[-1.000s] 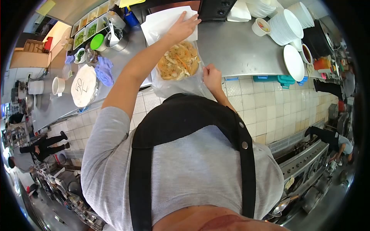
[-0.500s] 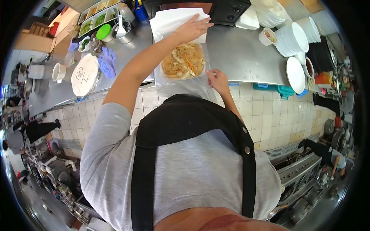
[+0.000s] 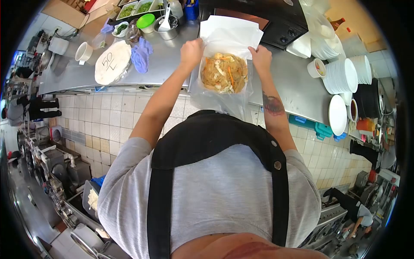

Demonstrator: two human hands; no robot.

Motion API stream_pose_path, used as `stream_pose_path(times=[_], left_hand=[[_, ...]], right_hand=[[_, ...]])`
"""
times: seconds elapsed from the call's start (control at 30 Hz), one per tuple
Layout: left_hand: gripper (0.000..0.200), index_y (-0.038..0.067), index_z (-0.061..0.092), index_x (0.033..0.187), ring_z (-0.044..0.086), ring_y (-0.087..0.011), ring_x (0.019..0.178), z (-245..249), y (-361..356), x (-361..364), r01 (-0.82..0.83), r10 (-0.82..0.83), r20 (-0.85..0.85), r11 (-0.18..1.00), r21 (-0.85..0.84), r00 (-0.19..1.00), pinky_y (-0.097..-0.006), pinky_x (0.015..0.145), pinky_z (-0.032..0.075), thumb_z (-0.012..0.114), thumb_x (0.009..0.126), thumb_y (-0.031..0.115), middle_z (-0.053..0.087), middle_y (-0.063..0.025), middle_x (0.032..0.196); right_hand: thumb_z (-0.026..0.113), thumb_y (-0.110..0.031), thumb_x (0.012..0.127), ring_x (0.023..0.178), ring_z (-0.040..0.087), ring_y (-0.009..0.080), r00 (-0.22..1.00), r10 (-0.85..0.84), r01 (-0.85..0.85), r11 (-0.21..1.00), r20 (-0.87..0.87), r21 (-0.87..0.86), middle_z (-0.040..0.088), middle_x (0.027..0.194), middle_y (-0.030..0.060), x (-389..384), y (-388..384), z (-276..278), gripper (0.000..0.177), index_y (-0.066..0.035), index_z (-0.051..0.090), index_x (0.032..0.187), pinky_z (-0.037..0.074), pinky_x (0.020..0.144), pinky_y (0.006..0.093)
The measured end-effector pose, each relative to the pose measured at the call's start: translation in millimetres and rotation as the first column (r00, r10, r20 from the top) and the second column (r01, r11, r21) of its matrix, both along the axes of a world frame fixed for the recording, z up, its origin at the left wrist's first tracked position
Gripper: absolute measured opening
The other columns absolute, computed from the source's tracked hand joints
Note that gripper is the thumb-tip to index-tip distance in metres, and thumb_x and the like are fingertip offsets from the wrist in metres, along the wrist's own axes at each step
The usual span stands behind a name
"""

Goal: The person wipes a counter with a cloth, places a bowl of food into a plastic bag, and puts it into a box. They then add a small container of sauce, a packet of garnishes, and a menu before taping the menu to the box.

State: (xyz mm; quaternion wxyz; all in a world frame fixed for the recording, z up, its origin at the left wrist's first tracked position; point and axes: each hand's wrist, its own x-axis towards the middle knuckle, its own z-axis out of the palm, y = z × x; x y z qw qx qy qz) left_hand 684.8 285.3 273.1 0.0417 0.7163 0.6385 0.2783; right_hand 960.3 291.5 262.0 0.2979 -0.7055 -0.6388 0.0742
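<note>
Your left hand (image 3: 191, 51) and right hand (image 3: 261, 57) are each closed on an upper corner of the clear plastic bag (image 3: 222, 97), fingers curled tight. From this height it's hard to say whether they pinch only the film or also the white paper (image 3: 230, 32) under it. The noodles (image 3: 224, 73) sit in the bag between your hands, on the steel counter (image 3: 166, 71) near its front edge.

The bag's loose lower part hangs past that edge over the tiled front. If the film slips from either hand, or you draw the load toward yourself, I'd judge the noodles could slide off onto the floor. Thin film could also tear under the weight.

To your left lie a blue cloth (image 3: 141, 54) and a white round lid marked 50 L (image 3: 113, 62). To your right, a small cup (image 3: 317, 67) and stacked white plates (image 3: 345, 75) crowd the counter, and a black appliance (image 3: 280, 26) stands just behind the paper.
</note>
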Motion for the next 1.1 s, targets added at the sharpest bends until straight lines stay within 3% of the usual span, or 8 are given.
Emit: stream_pose_path(times=[0.13, 0.37, 0.6, 0.77, 0.87, 0.93, 1.0, 1.1], left_hand=[[0.029, 0.009, 0.066, 0.076, 0.065, -0.0350, 0.068, 27, 21, -12, 0.019, -0.021, 0.012, 0.991, 0.132, 1.000, -0.0451, 0.059, 0.052, 0.069, 0.077, 0.037, 0.065, -0.0169, 0.071], [0.048, 0.010, 0.066, 0.070, 0.065, -0.0335, 0.064, 28, 43, -15, 0.015, -0.005, -0.136, 0.997, 0.071, 0.991, -0.0434, 0.056, 0.051, 0.062, 0.077, 0.057, 0.064, -0.0137, 0.065], [0.047, 0.010, 0.065, 0.070, 0.064, -0.0332, 0.064, 23, 40, -21, 0.020, -0.013, -0.068, 0.994, 0.108, 0.998, -0.0432, 0.057, 0.051, 0.064, 0.075, 0.056, 0.064, -0.0140, 0.065], [0.049, 0.007, 0.063, 0.066, 0.062, -0.0328, 0.059, 18, 36, -18, 0.024, -0.025, 0.001, 0.989, 0.143, 1.000, -0.0416, 0.054, 0.048, 0.069, 0.071, 0.055, 0.062, -0.0137, 0.062], [0.048, 0.008, 0.066, 0.068, 0.063, -0.0331, 0.061, 18, 38, -24, -0.010, 0.003, 0.060, 0.993, 0.120, 0.998, -0.0427, 0.056, 0.050, 0.071, 0.069, 0.057, 0.063, -0.0138, 0.062], [0.050, 0.004, 0.064, 0.063, 0.061, -0.0326, 0.054, 32, 43, -37, -0.190, 0.118, 0.477, 0.976, 0.105, 0.871, -0.0415, 0.055, 0.047, 0.073, 0.070, 0.053, 0.059, -0.0134, 0.053], [0.043, 0.004, 0.067, 0.074, 0.064, -0.0326, 0.068, 21, 57, -79, -0.377, 0.283, 0.558, 0.924, 0.059, 0.780, -0.0411, 0.065, 0.049, 0.071, 0.075, 0.047, 0.066, -0.0150, 0.072], [0.037, 0.010, 0.066, 0.101, 0.059, -0.0350, 0.101, -57, 69, -162, -0.379, 0.367, 0.123, 0.921, 0.093, 0.922, -0.0417, 0.080, 0.048, 0.067, 0.079, 0.039, 0.063, -0.0157, 0.111]], right_hand=[[0.058, -0.035, 0.087, 0.075, 0.061, 0.0434, 1.000, 0.021, -0.022, 0.996, 0.020, 0.084, 0.062, 0.076, 0.0236, 0, -6, 4, 0.037, 0.000, 0.063, 0.076, 0.049, 0.068, 0.0495], [0.055, -0.032, 0.090, 0.071, 0.060, 0.0437, 0.998, 0.021, -0.029, 0.991, 0.064, 0.130, 0.061, 0.073, 0.0232, 7, -11, -13, 0.034, -0.002, 0.065, 0.076, 0.048, 0.063, 0.0489], [0.054, -0.032, 0.089, 0.075, 0.062, 0.0432, 0.995, -0.080, 0.071, 0.988, 0.061, 0.135, 0.064, 0.078, 0.0219, -4, -24, 20, 0.032, -0.004, 0.066, 0.079, 0.050, 0.068, 0.0498], [0.055, -0.033, 0.088, 0.074, 0.062, 0.0427, 0.995, -0.104, 0.101, 0.987, 0.012, 0.129, 0.064, 0.077, 0.0211, 8, -1, -17, 0.031, -0.005, 0.067, 0.081, 0.050, 0.067, 0.0495], [0.058, -0.034, 0.087, 0.069, 0.065, 0.0368, 0.989, -0.060, 0.074, 0.992, -0.134, 0.103, 0.066, 0.074, 0.0180, 23, -4, -34, 0.031, -0.004, 0.068, 0.089, 0.052, 0.065, 0.0447], [0.061, -0.034, 0.085, 0.069, 0.067, 0.0276, 0.906, -0.035, 0.057, 0.998, -0.423, 0.039, 0.067, 0.077, 0.0141, 28, 2, -21, 0.036, -0.003, 0.066, 0.102, 0.052, 0.063, 0.0382], [0.065, -0.035, 0.084, 0.076, 0.066, 0.0175, 0.712, -0.094, 0.067, 0.996, -0.696, -0.066, 0.066, 0.088, 0.0100, 35, -9, 4, 0.048, -0.002, 0.058, 0.119, 0.052, 0.062, 0.0308], [0.066, -0.035, 0.084, 0.088, 0.061, 0.0145, 0.650, -0.140, 0.158, 0.986, -0.746, -0.048, 0.062, 0.101, 0.0078, 70, -25, 5, 0.058, -0.005, 0.048, 0.131, 0.050, 0.064, 0.0269]])
